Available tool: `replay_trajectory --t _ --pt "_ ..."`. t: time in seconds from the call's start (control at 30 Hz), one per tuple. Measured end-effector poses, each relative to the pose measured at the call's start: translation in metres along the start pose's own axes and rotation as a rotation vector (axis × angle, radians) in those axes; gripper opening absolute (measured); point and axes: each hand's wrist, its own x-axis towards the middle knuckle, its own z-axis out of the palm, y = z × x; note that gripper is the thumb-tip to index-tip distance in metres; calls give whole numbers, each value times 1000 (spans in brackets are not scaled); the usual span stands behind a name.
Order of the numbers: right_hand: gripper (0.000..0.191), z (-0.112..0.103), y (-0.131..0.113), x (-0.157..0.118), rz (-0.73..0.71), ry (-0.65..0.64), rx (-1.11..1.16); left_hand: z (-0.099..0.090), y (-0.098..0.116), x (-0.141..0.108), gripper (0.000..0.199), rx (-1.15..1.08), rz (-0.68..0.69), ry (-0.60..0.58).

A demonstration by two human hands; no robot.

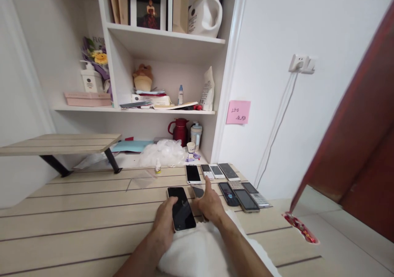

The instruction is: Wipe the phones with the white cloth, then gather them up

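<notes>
My left hand (163, 223) grips a black smartphone (182, 209) with a gold edge, its screen facing up. My right hand (211, 205) lies just to the right, over a dark smartphone (197, 192) that shows past my fingers, and its index finger points toward the far phones. Several phones lie in rows beyond it, including a white-framed phone (193, 174) and a dark phone (246, 200). Both forearms rest on a white cloth (197, 252). A clear film sheet (142, 179) lies on the wooden table (92, 205).
A small dropper bottle (158, 167) stands by a heap of clear plastic wrap (163, 153). White shelves (163, 35) hold bottles and a red flask (178, 131). A raised wooden board (58, 144) stands at left, and a dark red door (353, 125) at right.
</notes>
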Motion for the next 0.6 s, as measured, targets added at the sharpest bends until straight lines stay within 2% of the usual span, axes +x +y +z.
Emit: replay_trajectory --t 0.1,0.13,0.17,0.27,0.37,0.47,0.6 --pt "97 6 -10 -9 -65 -55 152 2 -2 -1 18 35 40 -40" --pt "95 10 -15 -14 -87 -30 161 2 -3 -1 18 55 67 -45" --pt "91 13 -20 -18 -115 4 162 2 -4 -1 17 77 94 -42" --pt "78 17 -27 -28 -216 -21 260 0 -7 1 16 131 119 2" --pt "63 8 -23 -24 -247 -15 203 -2 -7 3 21 156 93 33" --pt "44 -8 -8 -8 -185 116 22 -2 -5 3 25 134 57 37" --pt "40 -23 22 14 12 239 -128 -3 -2 3 29 129 0 70"
